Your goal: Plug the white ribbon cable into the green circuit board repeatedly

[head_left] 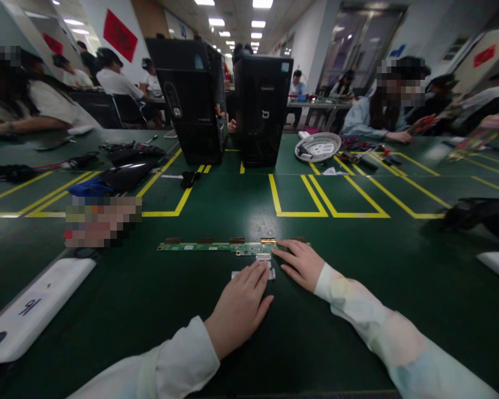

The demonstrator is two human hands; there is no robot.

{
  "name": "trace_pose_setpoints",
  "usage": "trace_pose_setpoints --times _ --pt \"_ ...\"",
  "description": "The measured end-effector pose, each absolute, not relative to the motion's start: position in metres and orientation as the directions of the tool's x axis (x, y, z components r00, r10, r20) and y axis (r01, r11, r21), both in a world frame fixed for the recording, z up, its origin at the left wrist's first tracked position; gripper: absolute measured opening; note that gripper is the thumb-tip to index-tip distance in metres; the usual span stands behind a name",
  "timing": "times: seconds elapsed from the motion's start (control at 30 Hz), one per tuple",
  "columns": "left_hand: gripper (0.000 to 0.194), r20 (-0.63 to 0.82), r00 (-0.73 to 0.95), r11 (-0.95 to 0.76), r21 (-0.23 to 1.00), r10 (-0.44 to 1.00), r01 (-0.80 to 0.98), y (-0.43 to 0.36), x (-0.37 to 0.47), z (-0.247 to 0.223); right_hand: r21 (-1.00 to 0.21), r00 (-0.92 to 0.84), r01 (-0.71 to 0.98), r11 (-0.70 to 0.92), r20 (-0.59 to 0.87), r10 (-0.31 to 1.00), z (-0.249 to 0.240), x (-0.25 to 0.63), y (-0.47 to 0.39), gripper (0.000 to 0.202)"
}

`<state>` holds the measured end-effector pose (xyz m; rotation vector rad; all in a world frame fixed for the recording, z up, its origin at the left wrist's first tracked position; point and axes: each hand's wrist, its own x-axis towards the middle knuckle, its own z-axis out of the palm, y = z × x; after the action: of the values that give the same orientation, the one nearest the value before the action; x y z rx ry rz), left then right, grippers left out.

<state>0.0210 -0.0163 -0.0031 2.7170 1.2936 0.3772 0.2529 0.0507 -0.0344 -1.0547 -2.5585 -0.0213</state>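
A long, narrow green circuit board [208, 247] with copper-coloured tabs along its far edge lies flat on the dark green table. My left hand [243, 302] rests palm down just in front of it, fingertips on a small whitish piece [264, 265] at the board's near edge; the fingers lie flat and cover part of that piece. To the right, my right hand [301, 263] has its fingers spread, the fingertips touching the right part of the board beside a shiny copper tab. Neither hand is wrapped round anything.
Two black computer towers [191, 105] stand at the back centre. A white basket [318, 147] sits behind on the right, near cables and tools. White long devices [41, 305] lie at both sides. Cables and a blue item [90, 187] are back left. People sit around the tables.
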Motion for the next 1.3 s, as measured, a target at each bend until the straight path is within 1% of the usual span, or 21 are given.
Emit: trace_pose_setpoints --times 0.2,0.4,0.53,0.83,1.03,1.2,1.3 --pt "0.048 0.167 0.603 -0.626 0.2 0.78 0.754 -0.014 0.021 -0.005 -0.115 -0.65 0.685 0.72 0.351 0.674 -0.034 0.253 0.05 0.04" --pt "0.046 0.2 0.601 -0.632 0.196 0.774 0.75 -0.013 0.022 -0.006 -0.143 -0.643 0.681 0.718 0.352 0.68 -0.039 0.255 0.052 0.04" --pt "0.046 0.176 0.627 -0.651 0.193 0.759 0.734 -0.01 0.021 -0.005 -0.145 -0.641 0.682 0.717 0.353 0.681 -0.041 0.255 0.052 0.041" --pt "0.041 0.144 0.686 -0.694 0.287 0.713 0.661 0.005 0.01 -0.002 -0.124 -0.651 0.681 0.721 0.348 0.675 -0.039 0.256 0.051 0.041" --pt "0.038 0.123 0.727 -0.721 0.318 0.676 0.616 0.012 0.003 0.005 -0.121 -0.649 0.693 0.711 0.323 0.689 -0.039 0.256 0.051 0.043" --pt "0.037 0.126 0.721 -0.713 0.337 0.682 0.615 0.013 0.002 0.007 -0.14 -0.652 0.689 0.711 0.309 0.693 -0.038 0.258 0.051 0.044" --pt "0.038 0.131 0.716 -0.702 0.377 0.686 0.604 0.014 0.002 0.006 -0.147 -0.657 0.682 0.717 0.306 0.688 -0.037 0.259 0.052 0.044"
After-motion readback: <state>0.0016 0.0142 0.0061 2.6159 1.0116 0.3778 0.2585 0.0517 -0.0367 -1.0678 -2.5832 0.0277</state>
